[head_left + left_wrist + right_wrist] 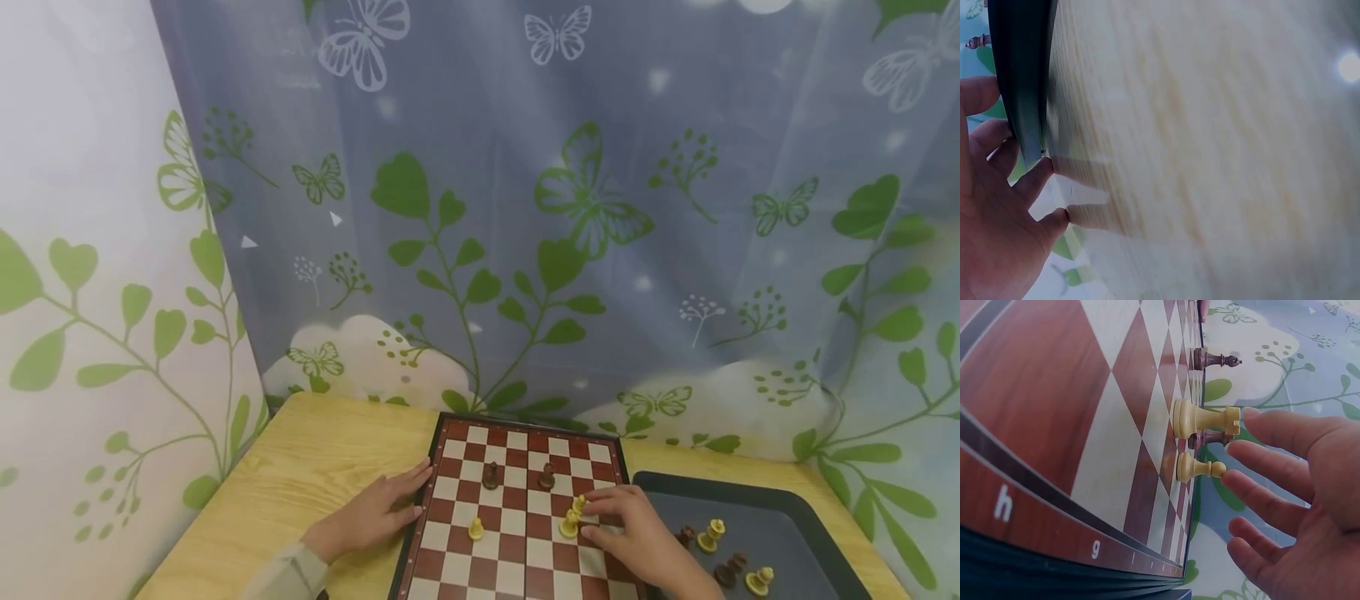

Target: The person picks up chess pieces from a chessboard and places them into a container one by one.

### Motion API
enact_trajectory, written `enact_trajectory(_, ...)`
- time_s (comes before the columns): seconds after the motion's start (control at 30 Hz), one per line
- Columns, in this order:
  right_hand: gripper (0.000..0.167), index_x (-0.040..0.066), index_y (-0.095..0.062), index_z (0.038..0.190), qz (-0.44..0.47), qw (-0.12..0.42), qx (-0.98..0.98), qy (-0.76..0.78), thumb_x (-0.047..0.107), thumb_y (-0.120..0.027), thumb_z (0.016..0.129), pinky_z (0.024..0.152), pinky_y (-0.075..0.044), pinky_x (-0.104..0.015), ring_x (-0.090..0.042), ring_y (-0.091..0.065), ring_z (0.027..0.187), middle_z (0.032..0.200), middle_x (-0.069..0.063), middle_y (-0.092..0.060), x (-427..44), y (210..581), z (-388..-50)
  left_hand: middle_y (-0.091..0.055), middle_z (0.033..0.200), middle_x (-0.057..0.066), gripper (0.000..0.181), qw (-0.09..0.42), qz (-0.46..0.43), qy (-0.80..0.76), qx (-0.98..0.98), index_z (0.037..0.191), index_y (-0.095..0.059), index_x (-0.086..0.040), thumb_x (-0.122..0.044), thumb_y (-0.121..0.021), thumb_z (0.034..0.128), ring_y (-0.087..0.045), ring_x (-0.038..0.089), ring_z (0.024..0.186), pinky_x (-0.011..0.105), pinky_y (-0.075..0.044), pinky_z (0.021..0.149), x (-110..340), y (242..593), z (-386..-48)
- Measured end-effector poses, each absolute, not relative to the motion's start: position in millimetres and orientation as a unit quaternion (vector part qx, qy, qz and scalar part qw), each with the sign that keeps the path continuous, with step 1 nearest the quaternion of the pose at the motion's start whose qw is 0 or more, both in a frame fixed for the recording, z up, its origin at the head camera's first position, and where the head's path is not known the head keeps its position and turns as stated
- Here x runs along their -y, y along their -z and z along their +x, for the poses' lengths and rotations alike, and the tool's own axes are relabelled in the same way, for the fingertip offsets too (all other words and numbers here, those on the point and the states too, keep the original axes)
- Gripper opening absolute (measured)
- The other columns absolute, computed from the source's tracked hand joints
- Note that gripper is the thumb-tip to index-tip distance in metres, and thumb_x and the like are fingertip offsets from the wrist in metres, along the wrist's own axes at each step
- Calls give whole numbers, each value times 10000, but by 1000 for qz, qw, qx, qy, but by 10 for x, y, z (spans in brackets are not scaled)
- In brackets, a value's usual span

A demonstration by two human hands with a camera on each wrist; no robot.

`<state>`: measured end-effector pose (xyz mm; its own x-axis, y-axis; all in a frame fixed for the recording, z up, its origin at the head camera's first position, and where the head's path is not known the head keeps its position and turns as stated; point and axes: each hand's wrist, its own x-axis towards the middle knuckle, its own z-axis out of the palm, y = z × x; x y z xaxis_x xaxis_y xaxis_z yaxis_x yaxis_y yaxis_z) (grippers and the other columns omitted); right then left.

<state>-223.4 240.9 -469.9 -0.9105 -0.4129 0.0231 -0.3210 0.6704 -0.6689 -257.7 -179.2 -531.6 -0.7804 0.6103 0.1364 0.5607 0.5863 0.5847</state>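
Observation:
A red-and-white chessboard (480, 546) lies on the wooden table. My right hand (633, 529) is over its right half, fingers extended beside a pale rook (1207, 420) and a pale pawn (1194, 467). In the right wrist view the thumb tip is at the rook's top and the middle fingertip at the pawn's head; firm contact cannot be told. My left hand (371, 515) touches the board's left edge with fairly straight fingers. A dark bishop (491, 475), another dark piece (546, 476) and a second pale pawn (476, 529) stand on the board.
Right of the board lies a dark tray (780, 517) holding several dark and pale chess pieces, among them a tall pale piece (711, 535). The wooden table (322, 442) extends left of the board. Behind hangs a curtain (480, 208) with leaves and butterflies.

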Motion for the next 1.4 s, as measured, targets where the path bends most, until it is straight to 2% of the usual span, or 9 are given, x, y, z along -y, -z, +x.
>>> enact_trajectory(0.33,209,140,-771,1090,-184,61,-916,350,199,-785,891,977,-394,-671,-416,-485,1206,1231,-93,-695,-2374,4704,-2310,-298,1634,213,612,38,327,-314,-890,1532,-375,59,-326,-486,1069,-393,495,1423,818,-208,1076,1788,5334,-2603)
enact_trajectory(0.5,216,129,-765,1087,-183,52,-921,339,165,-795,877,998,-379,-663,-389,-546,1170,1174,-51,-716,-2355,4722,-2372,-300,1632,213,613,35,328,-313,-891,1532,-377,55,-332,-484,1069,-392,497,1423,821,-209,1072,1792,5350,-2605)
enact_trajectory(0.77,230,121,-769,1091,-155,37,-930,332,126,-803,864,964,-443,-616,-357,-531,1155,1155,-39,-715,-2339,4716,-2441,-296,1635,209,615,35,328,-308,-892,1534,-376,52,-338,-482,1070,-391,495,1425,812,-215,1080,1789,5340,-2606)
enact_trajectory(0.9,187,118,-772,1078,-176,49,-926,329,105,-771,891,938,-499,-576,-402,-520,1180,1167,-72,-709,-2373,4758,-2504,-301,1631,220,617,36,328,-310,-892,1531,-378,57,-340,-481,1071,-393,500,1421,813,-217,1078,1795,5329,-2599)
enact_trajectory(1.07,149,105,-774,1059,-215,61,-918,327,112,-751,912,874,-559,-523,-393,-603,1093,1126,-78,-717,-2411,4790,-2568,-307,1630,217,612,32,329,-309,-892,1531,-379,58,-335,-476,1072,-398,498,1419,815,-230,1070,1799,5356,-2593)
enact_trajectory(1.2,137,101,-784,1046,-228,61,-918,319,113,-747,914,907,-510,-599,-357,-638,1057,1100,-61,-732,-2400,4779,-2604,-304,1632,213,612,30,331,-309,-891,1534,-376,54,-333,-479,1070,-397,497,1420,818,-228,1068,1797,5377,-2603)
enact_trajectory(1.4,129,102,-806,1022,-239,44,-921,304,113,-757,902,1003,-383,-711,-426,-608,1153,1152,-131,-733,-2360,4770,-2640,-300,1633,209,614,32,328,-309,-892,1535,-377,48,-333,-488,1067,-394,493,1423,807,-225,1080,1800,5374,-2608)
